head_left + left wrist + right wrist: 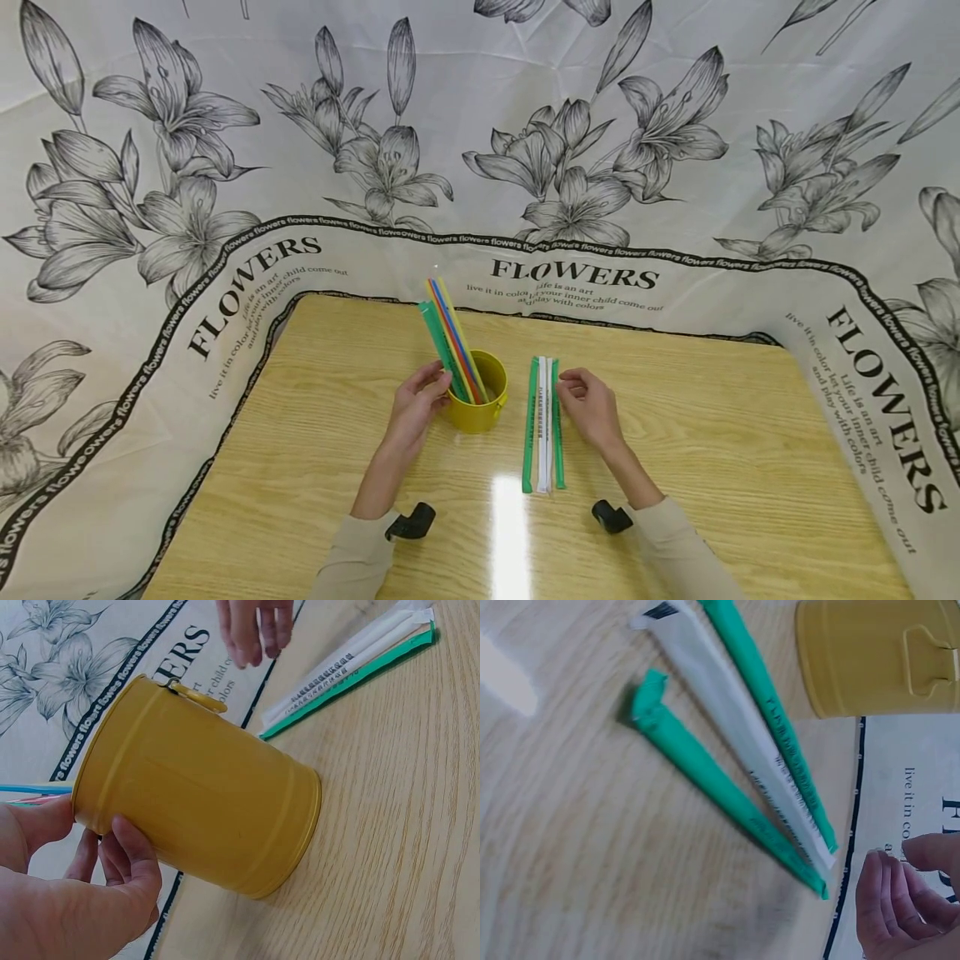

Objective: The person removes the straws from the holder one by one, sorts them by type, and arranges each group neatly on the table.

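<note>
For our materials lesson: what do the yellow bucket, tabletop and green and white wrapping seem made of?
Yellow bucket: probably painted metal, softly shiny, with pressed ridges. Tabletop: wood or wood-look laminate, glossy; grain and a bright reflection show. Green wrapping and white wrapping: likely paper, perhaps plastic film; fairly matt, printed, with creased ends.

A white glare streak (510,533) lies on the pale wood-grain tabletop (750,442). Behind it and at both sides hangs a white sheet (450,100), probably fabric, though its weave is indistinct, printed with line-drawn lilies (176,108), "FLOWERS" lettering (574,273) and a black border band (442,239).
</note>
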A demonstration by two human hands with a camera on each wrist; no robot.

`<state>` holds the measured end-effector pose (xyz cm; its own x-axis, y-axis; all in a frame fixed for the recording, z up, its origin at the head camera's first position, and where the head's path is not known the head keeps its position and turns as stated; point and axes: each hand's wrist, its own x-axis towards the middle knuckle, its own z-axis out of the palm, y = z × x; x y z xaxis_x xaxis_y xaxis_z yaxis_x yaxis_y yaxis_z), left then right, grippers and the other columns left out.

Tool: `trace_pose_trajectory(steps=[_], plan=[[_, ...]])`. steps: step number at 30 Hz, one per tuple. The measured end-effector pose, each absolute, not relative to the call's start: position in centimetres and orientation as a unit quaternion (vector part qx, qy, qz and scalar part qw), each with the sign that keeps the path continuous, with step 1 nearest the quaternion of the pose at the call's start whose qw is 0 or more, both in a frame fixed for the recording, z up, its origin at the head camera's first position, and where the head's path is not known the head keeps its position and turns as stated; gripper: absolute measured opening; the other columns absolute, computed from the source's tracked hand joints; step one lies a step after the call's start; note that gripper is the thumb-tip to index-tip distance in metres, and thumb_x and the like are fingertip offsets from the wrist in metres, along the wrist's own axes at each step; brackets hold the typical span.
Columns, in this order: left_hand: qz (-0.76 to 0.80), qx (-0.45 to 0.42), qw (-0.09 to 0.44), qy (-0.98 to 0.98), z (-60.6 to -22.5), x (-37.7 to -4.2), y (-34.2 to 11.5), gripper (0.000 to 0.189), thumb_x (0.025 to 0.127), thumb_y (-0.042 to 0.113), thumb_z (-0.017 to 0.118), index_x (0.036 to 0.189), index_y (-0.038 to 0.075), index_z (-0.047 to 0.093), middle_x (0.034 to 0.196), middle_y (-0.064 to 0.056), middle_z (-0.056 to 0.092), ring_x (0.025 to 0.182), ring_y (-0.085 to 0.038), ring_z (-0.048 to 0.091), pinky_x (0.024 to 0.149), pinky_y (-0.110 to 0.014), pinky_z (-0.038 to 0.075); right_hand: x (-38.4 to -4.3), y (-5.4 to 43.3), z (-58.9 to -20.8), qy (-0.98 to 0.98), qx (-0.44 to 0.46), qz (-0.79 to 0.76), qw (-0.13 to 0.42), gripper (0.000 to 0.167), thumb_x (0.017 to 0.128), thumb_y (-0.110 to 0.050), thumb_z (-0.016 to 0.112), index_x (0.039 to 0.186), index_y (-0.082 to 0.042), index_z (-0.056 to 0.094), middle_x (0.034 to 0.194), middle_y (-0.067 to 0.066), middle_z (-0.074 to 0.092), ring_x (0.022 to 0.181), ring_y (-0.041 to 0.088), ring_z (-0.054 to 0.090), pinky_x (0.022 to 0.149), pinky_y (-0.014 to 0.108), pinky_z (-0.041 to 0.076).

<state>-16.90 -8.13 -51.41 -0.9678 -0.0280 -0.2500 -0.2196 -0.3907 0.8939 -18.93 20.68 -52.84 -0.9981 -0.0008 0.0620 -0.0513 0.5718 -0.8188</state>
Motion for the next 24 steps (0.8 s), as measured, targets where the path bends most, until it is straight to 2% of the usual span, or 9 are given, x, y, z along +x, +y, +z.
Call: trace_pose_trajectory(steps=[13, 17, 21, 24], plan=[[0.825, -0.124, 0.059, 0.548, -51.4, -16.8, -8.1, 0.041, 0.102, 0.009, 0.065, 0.139, -0.004, 0.056, 0.114, -0.006, 0.056, 0.091, -0.013, 0.06, 0.08, -0.025, 0.053, -19.6, 18.9, -50.0, -0.862, 0.053, 0.5, 0.063, 0.024, 0.1, -0.011, 0.068, 0.12, 0.004, 0.067, 0.107, 0.018, 0.07, 0.096, 0.032, 0.069, 0.08, 0.026, 0.057], [0.825, -0.122, 0.056, 0.549, -51.5, -16.8, -8.1, 0.041, 0.102, 0.008, 0.065, 0.139, -0.006, 0.056, 0.113, -0.006, 0.056, 0.091, -0.012, 0.059, 0.08, -0.025, 0.053, -19.8, 18.1, -49.4, -0.844, 0.068, 0.525, 0.08, 0.025, 0.1, -0.011, 0.069, 0.12, 0.005, 0.066, 0.106, 0.019, 0.07, 0.096, 0.033, 0.068, 0.079, 0.02, 0.055], [0.824, -0.119, 0.057, 0.551, -51.5, -16.9, -8.0, 0.041, 0.102, 0.008, 0.064, 0.14, -0.006, 0.055, 0.112, -0.005, 0.055, 0.091, -0.011, 0.059, 0.081, -0.024, 0.052, -19.4, 16.9, -47.6, -0.833, 0.083, 0.539, 0.095, 0.022, 0.1, -0.007, 0.068, 0.118, 0.005, 0.066, 0.107, 0.021, 0.069, 0.097, 0.035, 0.067, 0.081, 0.023, 0.055], [0.824, -0.118, 0.058, 0.552, -51.5, -16.9, -8.0, 0.041, 0.103, 0.008, 0.063, 0.14, -0.006, 0.054, 0.112, -0.005, 0.055, 0.091, -0.011, 0.058, 0.082, -0.025, 0.052, -19.6, 16.2, -47.2, -0.833, 0.08, 0.539, 0.093, 0.021, 0.099, -0.004, 0.068, 0.118, 0.006, 0.066, 0.108, 0.024, 0.069, 0.099, 0.038, 0.067, 0.084, 0.033, 0.057]])
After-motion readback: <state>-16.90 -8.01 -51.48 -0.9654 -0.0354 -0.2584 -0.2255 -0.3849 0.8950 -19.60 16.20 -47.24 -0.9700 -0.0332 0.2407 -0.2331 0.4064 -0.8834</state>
